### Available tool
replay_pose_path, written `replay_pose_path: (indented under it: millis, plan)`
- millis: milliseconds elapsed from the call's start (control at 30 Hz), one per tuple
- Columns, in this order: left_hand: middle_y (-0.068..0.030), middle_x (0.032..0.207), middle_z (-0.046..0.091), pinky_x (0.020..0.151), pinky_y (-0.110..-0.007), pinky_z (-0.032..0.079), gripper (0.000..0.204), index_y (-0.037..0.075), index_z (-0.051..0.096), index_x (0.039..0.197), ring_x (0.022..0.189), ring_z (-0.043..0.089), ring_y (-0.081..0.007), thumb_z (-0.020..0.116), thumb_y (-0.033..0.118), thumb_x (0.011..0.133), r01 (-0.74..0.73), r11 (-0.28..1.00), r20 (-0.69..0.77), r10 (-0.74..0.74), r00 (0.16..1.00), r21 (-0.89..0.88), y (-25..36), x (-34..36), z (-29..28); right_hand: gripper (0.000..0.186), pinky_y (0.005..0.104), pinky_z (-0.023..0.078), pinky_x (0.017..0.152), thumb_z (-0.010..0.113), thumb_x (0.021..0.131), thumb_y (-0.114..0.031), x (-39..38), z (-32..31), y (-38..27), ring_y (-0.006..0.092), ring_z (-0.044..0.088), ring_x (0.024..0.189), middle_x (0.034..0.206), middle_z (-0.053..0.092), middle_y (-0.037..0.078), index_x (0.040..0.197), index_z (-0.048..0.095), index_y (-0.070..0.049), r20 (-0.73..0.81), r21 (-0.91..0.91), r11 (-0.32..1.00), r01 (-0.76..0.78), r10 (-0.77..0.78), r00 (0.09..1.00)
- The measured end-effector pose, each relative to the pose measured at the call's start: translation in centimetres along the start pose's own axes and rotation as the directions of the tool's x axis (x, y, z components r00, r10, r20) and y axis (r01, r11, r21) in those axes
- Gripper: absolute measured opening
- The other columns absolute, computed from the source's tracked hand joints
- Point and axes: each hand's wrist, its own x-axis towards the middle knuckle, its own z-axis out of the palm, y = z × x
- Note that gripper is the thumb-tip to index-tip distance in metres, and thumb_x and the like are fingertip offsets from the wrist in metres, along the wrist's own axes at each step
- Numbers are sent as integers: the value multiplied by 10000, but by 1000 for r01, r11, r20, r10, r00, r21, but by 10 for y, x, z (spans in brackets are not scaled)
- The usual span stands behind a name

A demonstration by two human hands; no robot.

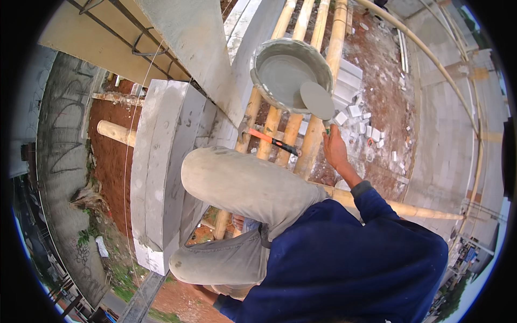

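Observation:
My right hand (336, 148) is closed on the green handle of a trowel (318, 99), whose rounded blade, coated in grey, rests over the near-right rim of a round basin (260, 56) of smooth grey mortar. Below the basin a hammer (272, 140) with an orange and black handle lies across bamboo poles (306, 142). My left hand (204, 293) shows only slightly at the bottom beneath my bent legs, its fingers hidden. A course of pale grey blocks (153, 172) runs along my left, beside my knees.
A taut string (129, 156) runs outside the blocks, with red soil below and a marked wall (62, 134) beyond. Grey panels (215, 54) and steel bars stand upper left. Broken block pieces (353, 112) lie below at right, near a long wall (436, 161) with bamboo scaffolding.

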Motion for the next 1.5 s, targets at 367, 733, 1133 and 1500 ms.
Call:
replay_pose_path:
  millis: [367, 733, 1133, 1500]
  plan:
    - [-97, 1101, 792, 840, -347, 581, 410, -36, 758, 1247, 946, 732, -204, 664, 323, 1074, 16, 1000, 5, -16, 1000, 18, 2, 6, -11, 265, 429, 510, 601, 648, 1101, -298, -65, -68, -18, 282, 642, 644, 774, 627, 107, 1150, 577, -47, 22, 466, 885, -3, -8, 1000]
    - [-69, 954, 798, 740, -294, 570, 340, -50, 801, 1148, 812, 720, -142, 705, 263, 1053, -245, 969, -4, 245, 969, -9, 6, -10, 3, 381, 238, 313, 320, 592, 1116, -493, -28, -94, -41, 73, 432, 414, 677, 561, -24, 1000, 622, -131, 581, 746, 162, -646, 316, 750]
    - [-166, 1483, 623, 1136, -475, 502, 680, 39, 599, 1481, 1370, 598, -375, 875, 123, 865, -641, 477, -75, 833, 549, 602, 89, -65, -4, 275, 237, 349, 373, 647, 1101, -294, -58, -107, -366, 68, 462, 424, 665, 566, 15, 1101, 685, -22, 784, 543, 836, 81, -539, 308]
    - [-137, 1768, 388, 1353, -461, 307, 1053, 68, 363, 1702, 1631, 364, -332, 918, 284, 833, -652, 396, 147, 774, 616, 646, 107, -12, 26, 323, 287, 378, 394, 632, 1096, -332, -198, 114, -536, 78, 497, 529, 780, 572, 6, 1137, 648, -12, 884, 444, 880, 169, -461, 78]
